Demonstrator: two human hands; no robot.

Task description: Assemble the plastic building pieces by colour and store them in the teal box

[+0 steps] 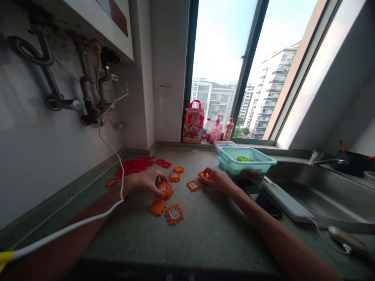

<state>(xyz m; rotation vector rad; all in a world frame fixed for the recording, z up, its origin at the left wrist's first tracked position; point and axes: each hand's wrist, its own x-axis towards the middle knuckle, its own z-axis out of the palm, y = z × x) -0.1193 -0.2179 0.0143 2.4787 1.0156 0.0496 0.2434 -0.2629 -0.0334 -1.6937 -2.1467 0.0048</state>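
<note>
A speckled grey-green counter (211, 234) is stretching across the view, with a window (219, 47) rising behind it. A steel sink (295, 187) is taking up the right side, and a white box (99, 15) is hanging on the wall at upper left, above hoses. A turquoise tub (249, 170) is standing just beside the sink, holding something green (243, 159). A red-handled bag (193, 127) is standing by the window, left of some bottles (216, 130), while a white power strip (287, 201) is lying along the sink's near edge. Over the counter, the left hand (149, 181) is pinching an orange toothed piece (166, 190) between thumb and fingers, and the right hand (218, 180) is pinching another orange piece (208, 175), partly covering it, near the tub; whether either piece is touching the counter, I cannot tell. A spread of red pieces (134, 164) is lying beyond the left hand, near the wall. Between and in front of the hands, more orange pieces (175, 214) are lying on the counter, several showing a white patterned middle.
</note>
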